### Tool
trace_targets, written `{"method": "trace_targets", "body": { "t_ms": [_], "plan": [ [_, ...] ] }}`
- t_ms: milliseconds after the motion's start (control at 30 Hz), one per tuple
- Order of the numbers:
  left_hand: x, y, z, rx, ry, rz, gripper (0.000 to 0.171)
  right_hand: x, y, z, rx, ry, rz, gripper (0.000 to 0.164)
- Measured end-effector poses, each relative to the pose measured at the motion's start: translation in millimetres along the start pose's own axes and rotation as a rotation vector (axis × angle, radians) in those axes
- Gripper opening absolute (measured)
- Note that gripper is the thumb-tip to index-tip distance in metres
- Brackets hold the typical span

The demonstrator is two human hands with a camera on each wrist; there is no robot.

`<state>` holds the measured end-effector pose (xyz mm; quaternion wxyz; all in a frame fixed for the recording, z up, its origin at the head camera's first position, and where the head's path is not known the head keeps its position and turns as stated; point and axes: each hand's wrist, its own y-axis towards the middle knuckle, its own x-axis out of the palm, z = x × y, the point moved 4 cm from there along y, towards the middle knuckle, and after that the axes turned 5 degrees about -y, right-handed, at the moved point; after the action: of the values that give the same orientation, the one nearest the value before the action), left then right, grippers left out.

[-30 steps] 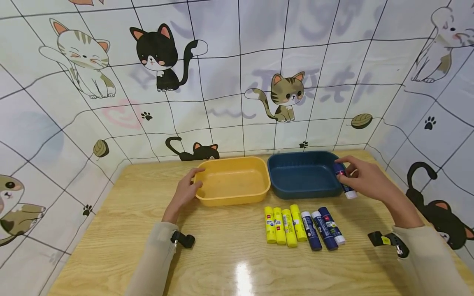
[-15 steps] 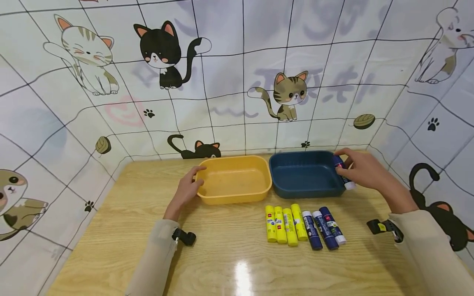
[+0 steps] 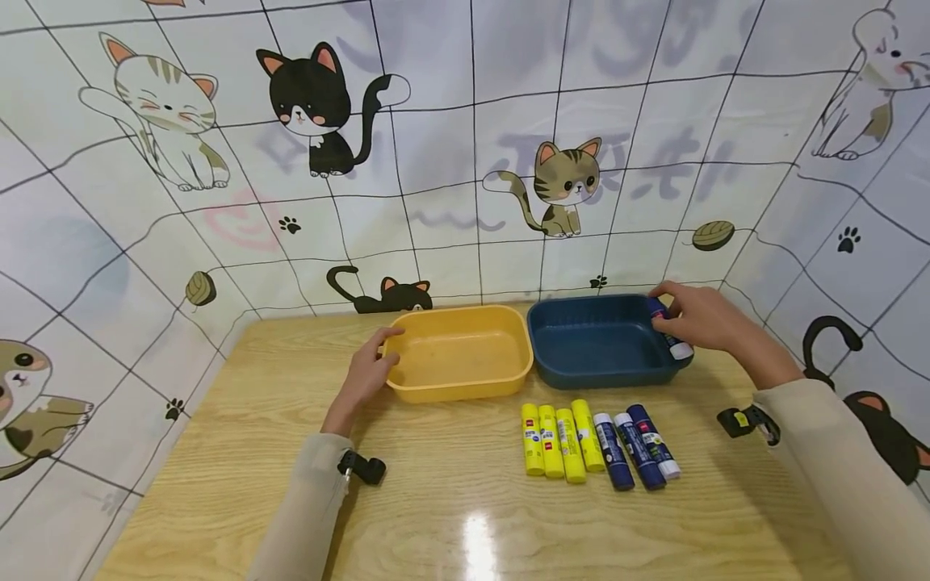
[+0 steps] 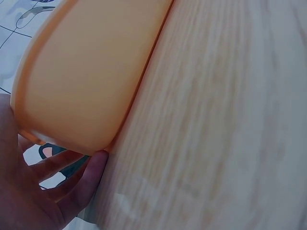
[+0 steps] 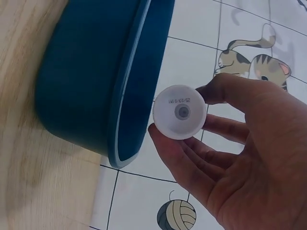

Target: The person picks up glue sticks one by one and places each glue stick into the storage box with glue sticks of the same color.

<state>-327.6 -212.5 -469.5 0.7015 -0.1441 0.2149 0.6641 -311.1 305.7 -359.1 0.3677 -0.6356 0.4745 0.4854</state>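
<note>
In the head view, my right hand (image 3: 708,319) pinches a navy glue stick (image 3: 676,344) over the right end of the blue tray (image 3: 592,351). The stick is tilted, and in the right wrist view its round white end (image 5: 180,115) faces the camera beside the tray's rim. My left hand (image 3: 366,375) grips the left end of the yellow tray (image 3: 458,355), thumb at the near corner and fingers along the end. Several yellow glue sticks (image 3: 550,442) and three navy glue sticks (image 3: 639,450) lie in a row in front of the blue tray.
Both trays stand side by side at the back of the wooden table (image 3: 407,508), against a wall covering (image 3: 450,161) printed with cats. Each wrist carries a strapped black camera, such as the left camera (image 3: 366,470).
My right hand has moved left and away from me, bringing the navy glue stick farther over the blue tray's right rim. The left hand stays on the yellow tray.
</note>
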Motion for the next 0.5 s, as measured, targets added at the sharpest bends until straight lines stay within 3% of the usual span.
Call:
{"method": "trace_targets", "body": {
  "t_ms": [500],
  "plan": [
    [-1.4,0.2,-1.9,-0.001,-0.005,-0.003,0.049,8.0,31.8,11.1,-0.001,0.046,-0.129,0.052]
  ]
}}
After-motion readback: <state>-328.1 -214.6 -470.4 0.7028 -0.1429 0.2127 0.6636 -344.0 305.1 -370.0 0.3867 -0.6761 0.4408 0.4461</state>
